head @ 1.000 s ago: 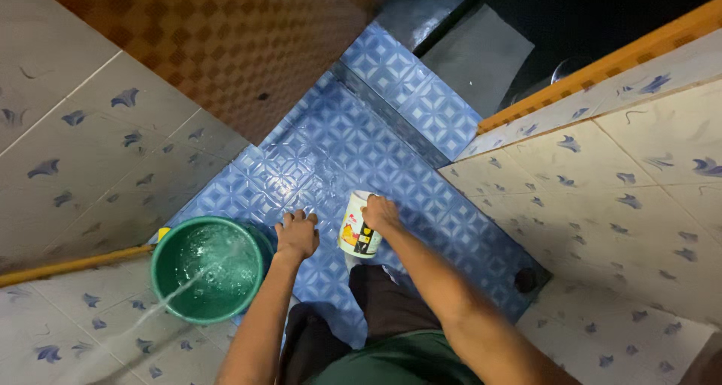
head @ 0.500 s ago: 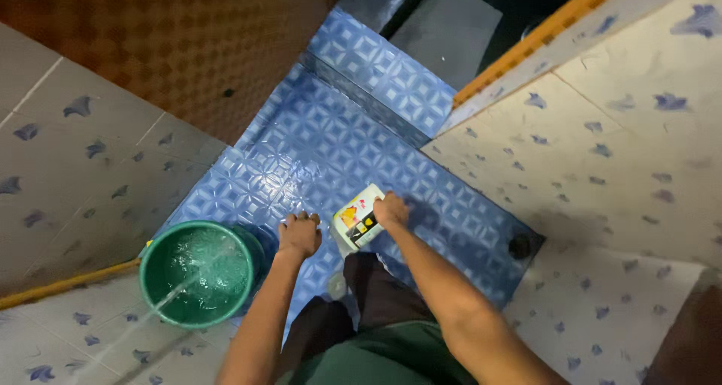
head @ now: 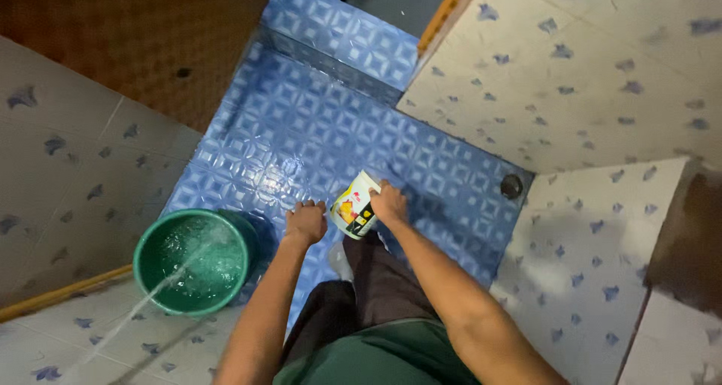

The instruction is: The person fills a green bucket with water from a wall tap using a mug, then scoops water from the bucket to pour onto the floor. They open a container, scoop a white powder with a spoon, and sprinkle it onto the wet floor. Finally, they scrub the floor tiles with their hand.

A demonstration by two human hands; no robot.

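Two hands, one tub, above glossy blue patterned floor tiles.
Right hand grips a tilted white cylindrical plastic tub with yellow label; left hand, fist closed, empty, beside it. Round green plastic bucket nearby receives water.

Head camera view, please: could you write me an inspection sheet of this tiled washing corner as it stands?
Surface: blue patterned floor tiles, glossy and apparently wet.
Job's things: white container with a yellow label, tilted, held above the floor.
Clutter: green bucket left of the legs, water in it, with a thin stream of water falling in.
Grippers: right hand grips the container; left hand is closed beside it, and whether it touches cannot be told.
Cables: nothing seen.
Surroundings: pale wall tiles with blue motifs, brown door, round floor drain by the right wall.
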